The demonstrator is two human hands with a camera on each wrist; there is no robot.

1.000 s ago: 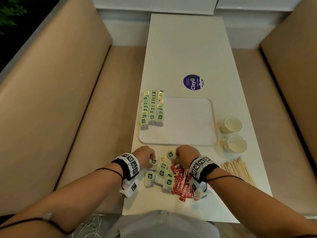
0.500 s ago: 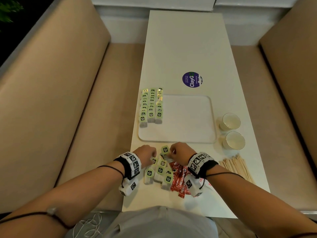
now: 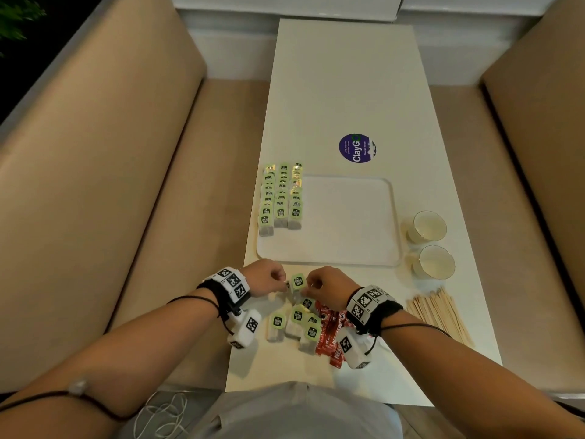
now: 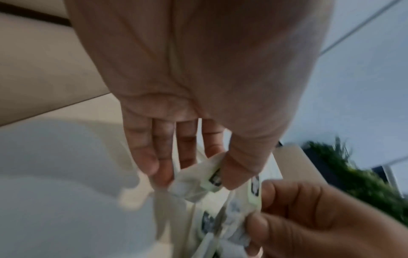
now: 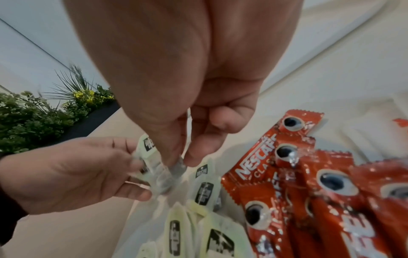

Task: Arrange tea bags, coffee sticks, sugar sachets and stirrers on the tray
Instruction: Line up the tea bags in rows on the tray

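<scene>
My left hand [image 3: 280, 280] and right hand [image 3: 311, 285] meet just before the near edge of the white tray [image 3: 348, 217], and together they hold a green-tagged tea bag [image 3: 298, 282] above the table. In the left wrist view my left hand [image 4: 205, 174] pinches one tea bag [image 4: 194, 185] between thumb and fingers. In the right wrist view my right hand [image 5: 181, 162] pinches a tea bag [image 5: 163, 172] by its pouch. Three rows of tea bags [image 3: 281, 198] lie along the tray's left side. Several loose tea bags [image 3: 294, 321] and red coffee sticks [image 3: 329, 340] lie beneath my wrists.
A bundle of wooden stirrers [image 3: 437, 312] lies at the right near the table edge. Two small white cups [image 3: 427, 226] stand right of the tray. A purple round sticker [image 3: 357, 148] lies beyond the tray. Beige benches flank the narrow table.
Both hands have risen from the loose pile and drawn together toward the tray's near edge, and a tea bag has come up between them.
</scene>
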